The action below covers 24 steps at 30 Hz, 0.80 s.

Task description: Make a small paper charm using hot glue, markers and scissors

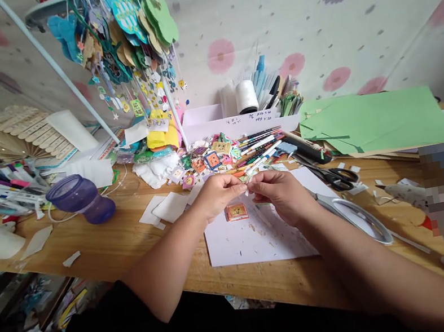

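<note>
Two bare hands above a wooden surface (185, 249). The left hand (217, 196) and right hand (282, 192) meet fingertip to fingertip over a white sheet (230, 247), which lies close to the front edge of the surface. The grip of each hand is pinched together on a small white piece (247, 192), mostly hidden by the fingers; its exact form cannot be told. The piece sits at the fingertips, between the two hands. An orange square card (236, 212) lies on the sheet, near its left edge, just in front of the grip. Toward the back edge of the surface, beyond the hands, is a pile of small coloured cards (212, 160); scissors (341, 177) lie beyond the sheet's right edge.
</note>
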Each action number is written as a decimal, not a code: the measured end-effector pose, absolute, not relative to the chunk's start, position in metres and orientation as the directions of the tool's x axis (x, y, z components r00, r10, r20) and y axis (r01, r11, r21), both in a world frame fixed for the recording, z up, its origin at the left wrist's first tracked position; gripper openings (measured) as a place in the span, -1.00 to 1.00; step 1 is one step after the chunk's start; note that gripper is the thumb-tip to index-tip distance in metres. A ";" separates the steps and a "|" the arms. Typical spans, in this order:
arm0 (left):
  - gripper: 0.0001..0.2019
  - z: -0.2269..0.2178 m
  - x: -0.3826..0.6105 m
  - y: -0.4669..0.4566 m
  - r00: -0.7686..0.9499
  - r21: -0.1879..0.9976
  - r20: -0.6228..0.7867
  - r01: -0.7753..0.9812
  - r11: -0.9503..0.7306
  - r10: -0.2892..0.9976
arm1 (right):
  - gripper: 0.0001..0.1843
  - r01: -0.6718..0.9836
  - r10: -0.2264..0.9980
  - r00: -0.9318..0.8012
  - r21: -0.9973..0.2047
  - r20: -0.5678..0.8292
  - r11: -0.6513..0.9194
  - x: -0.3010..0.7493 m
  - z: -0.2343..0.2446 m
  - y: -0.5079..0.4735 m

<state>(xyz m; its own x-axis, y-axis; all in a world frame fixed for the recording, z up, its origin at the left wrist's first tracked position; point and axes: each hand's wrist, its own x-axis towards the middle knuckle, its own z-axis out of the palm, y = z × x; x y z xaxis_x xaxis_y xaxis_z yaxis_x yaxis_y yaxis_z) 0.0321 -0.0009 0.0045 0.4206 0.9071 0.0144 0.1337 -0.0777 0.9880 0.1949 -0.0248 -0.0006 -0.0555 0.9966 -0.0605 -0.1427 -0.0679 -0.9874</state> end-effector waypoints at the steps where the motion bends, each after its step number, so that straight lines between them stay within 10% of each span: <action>1: -0.74 0.004 0.032 -0.001 0.423 0.990 0.009 0.122 -0.067 0.906 | -0.71 -0.142 0.997 -0.061 -0.988 -0.051 -0.059 0.195 -0.001 -0.025; 13: -0.65 0.006 0.026 0.004 0.527 0.975 -0.025 0.199 -0.095 0.850 | -0.75 -0.187 0.984 -0.173 -0.982 0.032 -0.001 0.201 -0.001 -0.027; 18: -0.69 0.015 0.011 0.006 0.499 0.523 -0.024 0.745 -0.414 0.866 | -0.76 -0.161 0.989 -0.143 -0.987 0.031 0.008 0.203 -0.007 -0.023; 24: -0.76 0.017 0.016 -0.002 0.566 0.317 -0.124 0.801 -0.508 0.815 | -0.78 -0.146 0.987 -0.152 -0.989 0.043 0.021 0.203 -0.009 -0.022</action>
